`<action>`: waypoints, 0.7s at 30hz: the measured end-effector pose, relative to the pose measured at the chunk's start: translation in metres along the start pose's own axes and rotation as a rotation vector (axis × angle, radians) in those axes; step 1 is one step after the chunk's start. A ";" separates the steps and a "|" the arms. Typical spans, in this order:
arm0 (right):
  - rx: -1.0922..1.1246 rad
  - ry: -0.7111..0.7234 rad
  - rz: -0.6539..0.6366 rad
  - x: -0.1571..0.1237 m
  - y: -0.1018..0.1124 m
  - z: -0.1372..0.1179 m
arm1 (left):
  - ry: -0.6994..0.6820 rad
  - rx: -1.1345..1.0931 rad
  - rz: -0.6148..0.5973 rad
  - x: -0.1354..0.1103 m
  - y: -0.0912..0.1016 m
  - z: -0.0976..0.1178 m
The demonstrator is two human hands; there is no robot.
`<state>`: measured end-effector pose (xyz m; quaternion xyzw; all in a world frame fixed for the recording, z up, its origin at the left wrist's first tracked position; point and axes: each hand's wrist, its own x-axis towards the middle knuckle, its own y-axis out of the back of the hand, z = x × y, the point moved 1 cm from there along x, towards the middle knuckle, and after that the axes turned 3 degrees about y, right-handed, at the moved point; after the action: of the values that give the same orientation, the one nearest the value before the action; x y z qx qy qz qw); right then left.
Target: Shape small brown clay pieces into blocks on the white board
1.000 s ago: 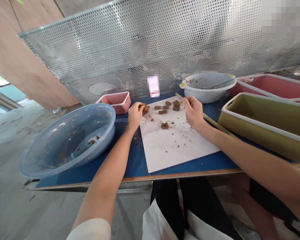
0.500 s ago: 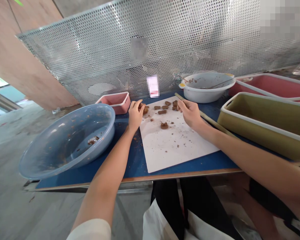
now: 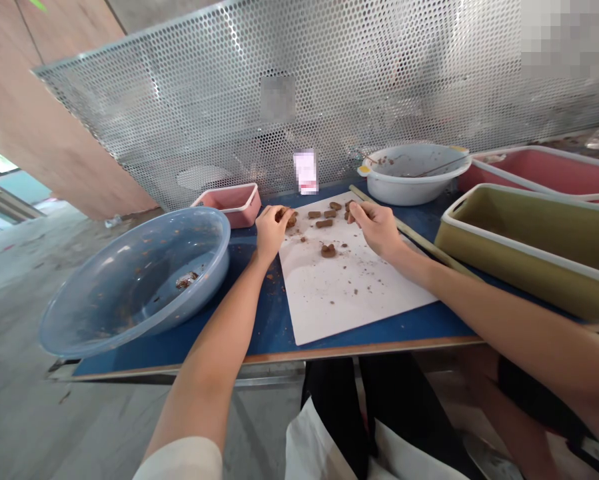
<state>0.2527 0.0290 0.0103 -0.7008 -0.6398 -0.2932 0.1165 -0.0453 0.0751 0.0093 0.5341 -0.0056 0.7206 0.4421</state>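
My left hand rests at the far left corner of a white sheet, its fingers curled around a brown clay lump. My right hand sits at the sheet's far edge with fingertips pinched on one of several small brown clay pieces. More pieces lie in a row between the hands. One rounded piece lies alone nearer to me. A wooden stick runs out from under my right hand.
A large blue basin stands left on the blue table. Behind it is a small pink tray. A white bowl, an olive tub and a pink tub stand right. Perforated metal screen closes the back.
My right hand has moved left from the stick's end onto the clay pieces and pinched one. My left hand has stayed on its lump.
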 end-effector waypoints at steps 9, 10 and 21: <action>-0.106 0.257 -0.239 -0.003 0.003 -0.019 | 0.000 -0.018 -0.031 0.000 0.006 0.009; -0.107 0.314 -0.311 -0.004 0.004 -0.023 | 0.001 -0.022 -0.030 0.000 0.006 0.010; -0.270 0.765 -0.871 -0.025 -0.010 -0.028 | -0.006 -0.076 -0.037 0.004 0.007 0.026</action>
<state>0.2353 -0.0052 0.0171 -0.2270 -0.7382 -0.6242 0.1177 -0.0300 0.0610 0.0266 0.5191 -0.0242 0.7099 0.4754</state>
